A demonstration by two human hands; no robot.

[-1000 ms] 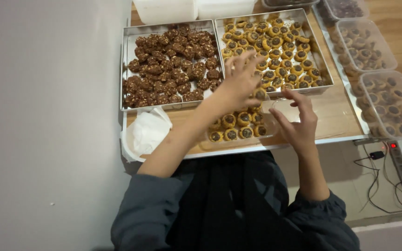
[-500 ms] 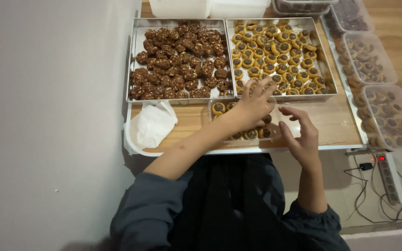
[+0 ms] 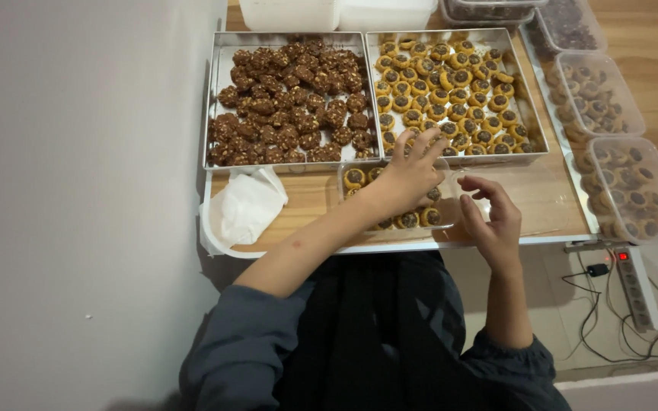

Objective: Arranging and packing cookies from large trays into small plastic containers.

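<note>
At the near edge of the wooden table (image 3: 298, 199), a small clear plastic container (image 3: 397, 199) was being worked over by both hands. The left hand (image 3: 409, 176) was spread across its top with fingers loosely extended; whether a cookie was pinched beneath them could not be told. The right hand (image 3: 493, 217) was curled at the container's right end, seemingly steadying its wall, though a firm grip could not be confirmed.

Round golden tartlets with dark chocolate centres (image 3: 413, 219) were seen packed in rows inside, much of them hidden under the left hand.

Because the container sat just beside the table's front edge, it could have been nudged off by a careless push. The soft centres might have been smeared by pressing fingers, and the tray of matching tartlets (image 3: 531, 114) just behind could have been jostled by the left hand.
</note>
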